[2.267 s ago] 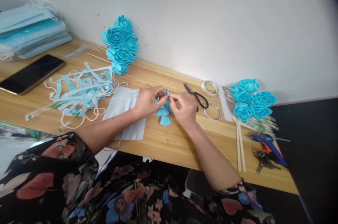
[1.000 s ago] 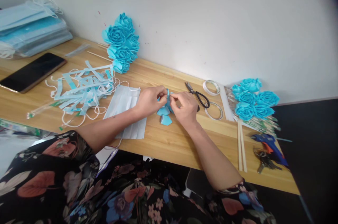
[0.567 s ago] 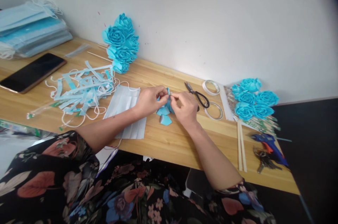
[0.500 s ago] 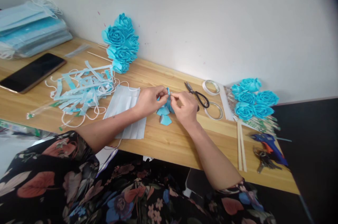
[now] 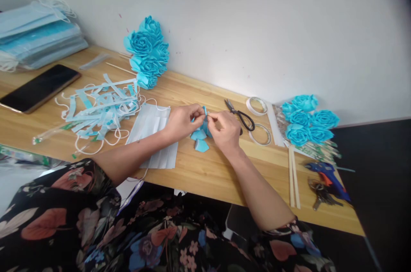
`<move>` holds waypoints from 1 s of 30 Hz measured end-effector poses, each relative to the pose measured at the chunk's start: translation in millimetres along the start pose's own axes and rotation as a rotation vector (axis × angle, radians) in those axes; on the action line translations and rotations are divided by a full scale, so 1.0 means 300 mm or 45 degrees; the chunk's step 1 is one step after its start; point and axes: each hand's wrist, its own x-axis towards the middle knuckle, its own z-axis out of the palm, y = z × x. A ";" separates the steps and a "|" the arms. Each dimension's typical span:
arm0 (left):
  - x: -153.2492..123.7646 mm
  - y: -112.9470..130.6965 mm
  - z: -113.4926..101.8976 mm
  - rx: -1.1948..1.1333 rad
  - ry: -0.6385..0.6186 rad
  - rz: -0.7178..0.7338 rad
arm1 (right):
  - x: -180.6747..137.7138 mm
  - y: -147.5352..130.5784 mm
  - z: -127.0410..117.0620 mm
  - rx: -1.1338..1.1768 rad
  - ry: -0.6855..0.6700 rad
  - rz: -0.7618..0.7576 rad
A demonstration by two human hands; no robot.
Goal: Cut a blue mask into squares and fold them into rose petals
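Near the middle of the table, my left hand (image 5: pixel 185 121) and my right hand (image 5: pixel 224 128) meet with fingertips close together. Both pinch a small light-blue petal (image 5: pixel 204 110), mostly hidden by the fingers. Below them lie several loose blue petals (image 5: pixel 201 145), partly covered by my right hand. Under my left forearm rests a pale face mask (image 5: pixel 152 128), flat on the wood. Just beyond my right hand lies a pair of black-handled scissors (image 5: pixel 240 116), blades slightly apart.
Mask scraps (image 5: pixel 105 107), a phone (image 5: pixel 41 88) and a mask stack (image 5: pixel 38 39) fill the left. Blue fabric roses lean at the wall (image 5: pixel 147 51) and lie at right (image 5: pixel 308 120). Tape rolls (image 5: pixel 257 106), sticks (image 5: pixel 293 178), a glue gun (image 5: pixel 330 178) and keys (image 5: pixel 323 193) lie rightward.
Only the fingertips have shifted very slightly around the blue petal. Both arms and everything on the table stay in place.
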 end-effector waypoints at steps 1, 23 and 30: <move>0.000 0.000 0.000 0.000 -0.003 0.002 | 0.000 -0.001 0.000 -0.002 -0.006 0.003; 0.000 -0.009 0.007 -0.072 -0.019 -0.061 | -0.002 0.002 0.003 0.008 0.009 0.018; -0.002 -0.010 0.007 -0.089 -0.030 -0.049 | 0.002 0.000 0.000 -0.048 0.028 -0.080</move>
